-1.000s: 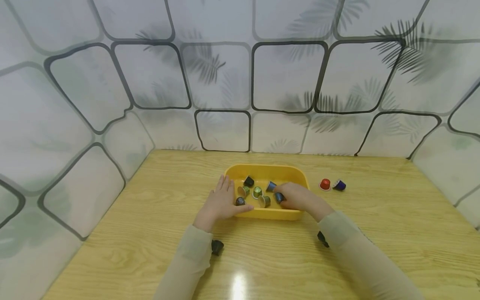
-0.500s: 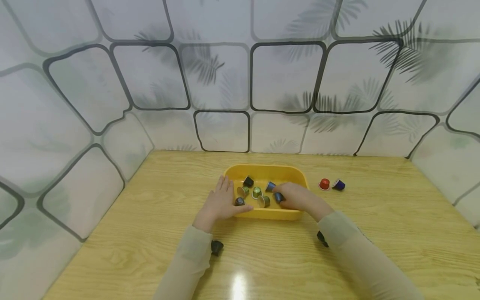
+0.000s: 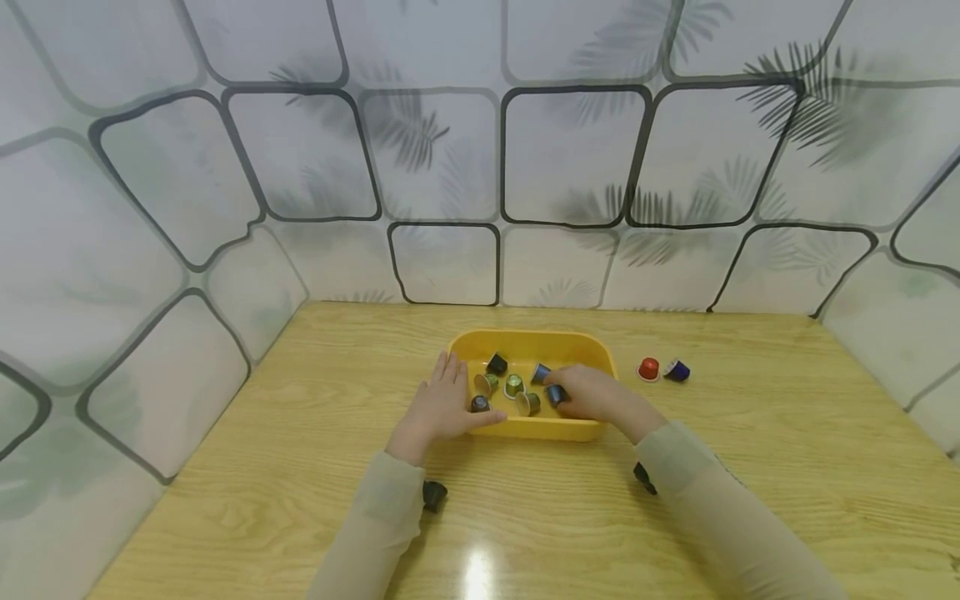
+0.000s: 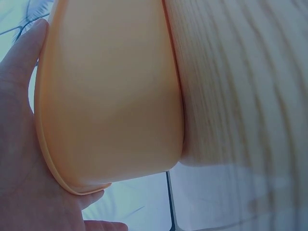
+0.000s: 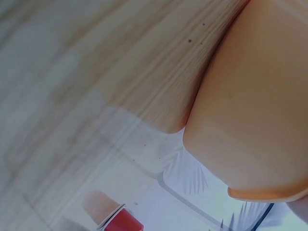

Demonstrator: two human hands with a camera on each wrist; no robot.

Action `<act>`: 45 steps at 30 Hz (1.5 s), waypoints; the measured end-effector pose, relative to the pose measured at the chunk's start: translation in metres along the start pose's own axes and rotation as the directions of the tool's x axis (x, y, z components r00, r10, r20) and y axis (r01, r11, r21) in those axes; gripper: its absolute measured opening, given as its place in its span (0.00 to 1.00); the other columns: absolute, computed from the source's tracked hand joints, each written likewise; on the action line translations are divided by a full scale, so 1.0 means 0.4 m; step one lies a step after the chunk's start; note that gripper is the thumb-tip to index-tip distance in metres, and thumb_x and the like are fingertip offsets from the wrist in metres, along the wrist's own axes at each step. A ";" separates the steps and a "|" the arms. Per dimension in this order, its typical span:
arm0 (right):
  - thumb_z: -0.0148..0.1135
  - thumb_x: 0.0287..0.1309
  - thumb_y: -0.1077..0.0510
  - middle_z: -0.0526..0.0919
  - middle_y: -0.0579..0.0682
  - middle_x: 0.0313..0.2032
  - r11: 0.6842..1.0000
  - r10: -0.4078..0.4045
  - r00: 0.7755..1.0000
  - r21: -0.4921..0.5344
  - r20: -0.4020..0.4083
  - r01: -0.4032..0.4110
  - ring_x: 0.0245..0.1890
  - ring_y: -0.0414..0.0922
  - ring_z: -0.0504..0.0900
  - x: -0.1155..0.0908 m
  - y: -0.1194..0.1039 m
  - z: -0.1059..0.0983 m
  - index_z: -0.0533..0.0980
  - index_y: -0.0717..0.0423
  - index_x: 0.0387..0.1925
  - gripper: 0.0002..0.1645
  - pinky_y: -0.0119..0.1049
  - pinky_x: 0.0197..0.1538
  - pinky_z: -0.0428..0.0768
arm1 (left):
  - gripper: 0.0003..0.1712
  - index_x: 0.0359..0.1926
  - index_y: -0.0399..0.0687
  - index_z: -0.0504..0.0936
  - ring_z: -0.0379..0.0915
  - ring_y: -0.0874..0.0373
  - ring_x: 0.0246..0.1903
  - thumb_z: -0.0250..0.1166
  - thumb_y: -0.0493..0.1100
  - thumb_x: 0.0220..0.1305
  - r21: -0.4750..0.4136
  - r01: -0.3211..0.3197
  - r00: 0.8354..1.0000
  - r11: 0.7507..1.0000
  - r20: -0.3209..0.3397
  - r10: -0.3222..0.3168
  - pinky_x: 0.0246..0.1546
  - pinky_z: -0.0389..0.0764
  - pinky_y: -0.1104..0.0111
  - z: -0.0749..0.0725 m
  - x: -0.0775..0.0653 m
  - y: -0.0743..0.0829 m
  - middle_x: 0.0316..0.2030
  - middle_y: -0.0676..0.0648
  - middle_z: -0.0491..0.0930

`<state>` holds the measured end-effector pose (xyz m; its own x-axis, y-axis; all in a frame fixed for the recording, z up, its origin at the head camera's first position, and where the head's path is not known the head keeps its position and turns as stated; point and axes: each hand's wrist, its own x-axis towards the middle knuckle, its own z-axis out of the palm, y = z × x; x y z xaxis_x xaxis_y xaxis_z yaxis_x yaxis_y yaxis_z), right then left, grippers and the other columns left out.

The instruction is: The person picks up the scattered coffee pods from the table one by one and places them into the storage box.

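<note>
A yellow tray (image 3: pixel 592 350) sits mid-table and holds several coffee capsules: black (image 3: pixel 497 363), blue (image 3: pixel 541 372), green (image 3: pixel 514 384) and olive (image 3: pixel 528 403). My left hand (image 3: pixel 448 393) lies flat against the tray's left side, fingers straight and thumb along the front rim. The left wrist view shows the palm (image 4: pixel 19 144) cupping the tray's outer wall (image 4: pixel 110 91). My right hand (image 3: pixel 573 392) reaches into the tray from the right. Its curled fingers pinch a dark blue capsule (image 3: pixel 556 394). The right wrist view shows only the tray's wall (image 5: pixel 250 110) from outside.
A red capsule (image 3: pixel 649 368) and a purple-blue capsule (image 3: pixel 677 370) stand on the wooden table (image 3: pixel 300 467) to the right of the tray. The red capsule (image 5: pixel 118 220) also shows in the right wrist view. Patterned walls enclose the table at the back and on both sides.
</note>
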<state>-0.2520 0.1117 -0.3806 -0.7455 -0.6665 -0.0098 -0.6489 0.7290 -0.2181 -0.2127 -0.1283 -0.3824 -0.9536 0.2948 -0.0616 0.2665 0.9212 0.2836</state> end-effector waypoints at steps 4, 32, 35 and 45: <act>0.62 0.47 0.63 0.79 0.54 0.40 1.000 0.001 1.000 0.010 -0.006 -0.001 0.36 0.46 0.77 -0.001 -0.001 0.000 0.75 0.62 0.45 0.20 0.39 0.37 0.75 | 0.64 0.66 0.34 0.45 0.22 0.49 0.65 0.46 0.79 0.44 -0.004 -0.001 1.000 1.000 -0.002 0.001 0.57 0.49 0.47 0.000 0.000 0.000 0.66 0.38 0.34; 0.60 0.50 0.63 0.79 0.55 0.40 0.999 -0.005 0.999 0.044 -0.046 0.007 0.37 0.46 0.77 -0.002 0.000 0.000 0.75 0.64 0.44 0.17 0.40 0.39 0.75 | 0.62 0.66 0.34 0.45 0.22 0.49 0.64 0.48 0.77 0.45 -0.024 -0.004 1.000 1.000 0.000 0.004 0.58 0.48 0.47 -0.002 -0.004 0.002 0.66 0.38 0.34; 0.60 0.50 0.63 0.80 0.54 0.38 0.998 -0.001 0.998 0.058 -0.056 0.004 0.33 0.45 0.76 -0.002 0.002 0.000 0.75 0.64 0.44 0.17 0.38 0.36 0.75 | 0.63 0.66 0.34 0.45 0.22 0.49 0.64 0.47 0.79 0.44 -0.024 -0.003 1.000 1.000 0.005 0.003 0.58 0.48 0.47 -0.003 -0.004 0.002 0.66 0.38 0.34; 0.60 0.53 0.60 0.79 0.52 0.38 0.994 0.015 0.995 0.113 -0.102 -0.004 0.34 0.45 0.76 -0.013 0.018 -0.006 0.74 0.61 0.45 0.17 0.40 0.37 0.74 | 0.63 0.66 0.34 0.45 0.23 0.49 0.65 0.47 0.78 0.45 -0.028 -0.010 1.000 1.000 0.002 0.010 0.57 0.48 0.47 -0.006 -0.005 0.002 0.66 0.38 0.34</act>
<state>-0.2531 0.1211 -0.3797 -0.7668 -0.6361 0.0861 -0.6249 0.7091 -0.3265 -0.2107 -0.1288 -0.3800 -0.9506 0.3046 -0.0604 0.2721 0.9108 0.3106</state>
